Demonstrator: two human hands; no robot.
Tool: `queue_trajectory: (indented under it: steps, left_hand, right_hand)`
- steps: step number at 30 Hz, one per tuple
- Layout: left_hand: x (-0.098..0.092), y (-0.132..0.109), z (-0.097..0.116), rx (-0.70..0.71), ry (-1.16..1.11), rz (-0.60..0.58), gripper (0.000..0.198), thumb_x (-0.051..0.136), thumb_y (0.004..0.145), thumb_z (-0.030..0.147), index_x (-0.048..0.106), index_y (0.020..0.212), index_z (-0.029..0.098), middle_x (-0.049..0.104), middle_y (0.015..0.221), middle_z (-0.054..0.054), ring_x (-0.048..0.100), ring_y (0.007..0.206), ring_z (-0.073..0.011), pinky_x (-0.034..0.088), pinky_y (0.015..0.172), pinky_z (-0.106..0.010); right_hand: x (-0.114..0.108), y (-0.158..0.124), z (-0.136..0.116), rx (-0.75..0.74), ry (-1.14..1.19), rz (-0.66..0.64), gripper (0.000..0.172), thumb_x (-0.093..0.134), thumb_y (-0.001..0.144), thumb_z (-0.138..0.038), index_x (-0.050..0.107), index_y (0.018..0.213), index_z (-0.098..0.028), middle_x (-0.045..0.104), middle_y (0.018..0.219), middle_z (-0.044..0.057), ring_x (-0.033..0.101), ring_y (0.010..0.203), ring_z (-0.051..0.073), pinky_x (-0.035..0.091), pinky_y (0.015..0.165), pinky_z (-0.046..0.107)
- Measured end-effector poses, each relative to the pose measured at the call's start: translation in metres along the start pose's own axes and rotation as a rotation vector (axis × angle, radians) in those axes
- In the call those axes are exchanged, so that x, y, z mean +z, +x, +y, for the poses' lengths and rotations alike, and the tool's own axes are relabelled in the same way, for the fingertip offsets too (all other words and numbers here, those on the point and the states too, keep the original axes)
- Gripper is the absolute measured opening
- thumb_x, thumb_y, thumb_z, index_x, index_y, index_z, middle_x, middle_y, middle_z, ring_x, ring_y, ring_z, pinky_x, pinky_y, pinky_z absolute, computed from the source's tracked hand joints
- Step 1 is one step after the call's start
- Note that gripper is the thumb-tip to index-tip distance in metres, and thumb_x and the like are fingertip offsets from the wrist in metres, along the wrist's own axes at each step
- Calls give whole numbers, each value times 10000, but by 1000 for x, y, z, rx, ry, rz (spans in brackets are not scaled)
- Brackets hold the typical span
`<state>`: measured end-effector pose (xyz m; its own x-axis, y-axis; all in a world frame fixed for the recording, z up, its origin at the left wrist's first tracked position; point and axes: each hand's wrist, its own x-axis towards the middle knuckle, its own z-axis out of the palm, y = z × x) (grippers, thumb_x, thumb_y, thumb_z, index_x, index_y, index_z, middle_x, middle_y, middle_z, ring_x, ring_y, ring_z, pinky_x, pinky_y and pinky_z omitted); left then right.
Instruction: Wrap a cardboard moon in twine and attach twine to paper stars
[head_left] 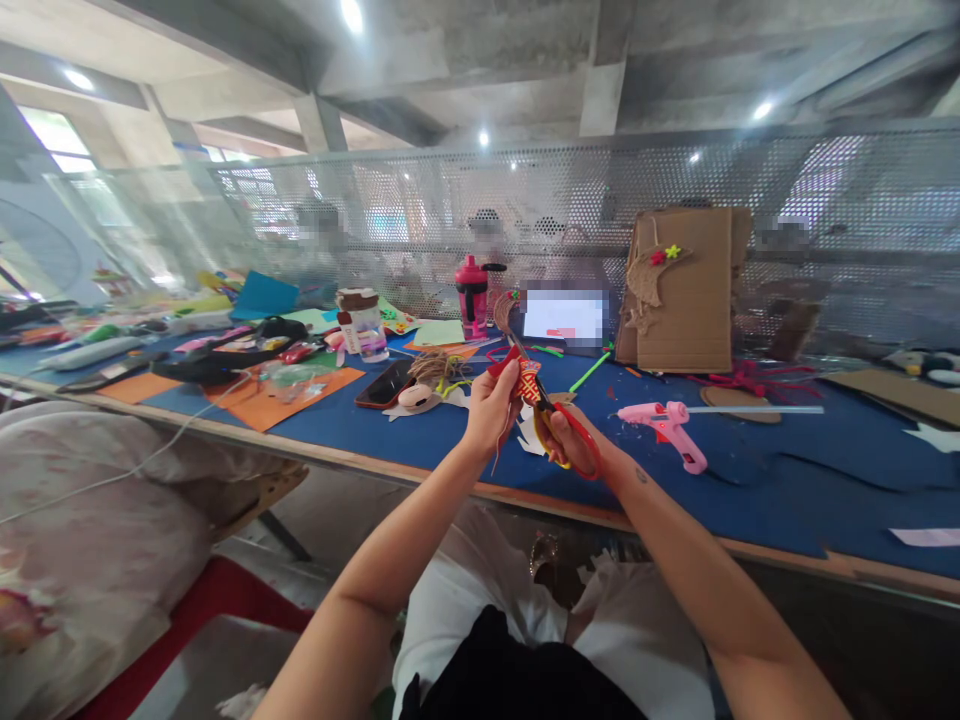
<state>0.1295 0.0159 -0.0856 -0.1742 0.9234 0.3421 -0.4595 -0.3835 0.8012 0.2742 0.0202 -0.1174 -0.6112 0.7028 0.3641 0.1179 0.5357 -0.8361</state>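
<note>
My left hand (495,402) pinches a small red piece with a yellow pattern (529,382); whether it is paper or cloth I cannot tell. My right hand (568,440) is closed round the red and yellow handles of a pair of scissors (589,452). The dark blades reach up to the patterned piece, and my fingers partly hide where they meet it. Below the hands, a white paper scrap (531,436) lies on the blue tabletop (465,462). A thin thread hangs under my left hand.
A pink glue gun (671,425) with a long glue stick lies to the right. Behind stand a cardboard panel (694,300) with a twine moon, a pink bottle (471,298) and a clear bottle (369,328). A phone (384,384) lies left. Another person (97,510) sits at far left.
</note>
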Motion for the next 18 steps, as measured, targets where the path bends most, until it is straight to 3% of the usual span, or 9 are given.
queue_trajectory:
  steps: [11,14,18]
  left_hand:
    - [-11,4,5,-60,66,-58,426,800,615,504,671,738,118,638,605,-9,558,472,-82,464,432,-180]
    - [-23,10,-3,1,144,-148,422,757,678,527,679,750,118,635,598,-15,545,474,-81,452,445,-181]
    - [-34,17,-11,125,320,-229,408,666,777,529,699,786,122,650,624,-33,551,512,-97,445,489,-196]
  right_hand:
    - [-5,1,-2,14,-26,57,671,322,786,-835,416,557,-211,387,443,-34,421,353,106,454,391,290]
    - [-6,3,0,50,76,150,637,370,831,-767,449,541,-206,390,397,-36,416,348,101,461,423,275]
    - [-11,8,3,202,293,312,584,501,773,-753,522,617,-190,409,407,-56,395,335,80,446,419,247]
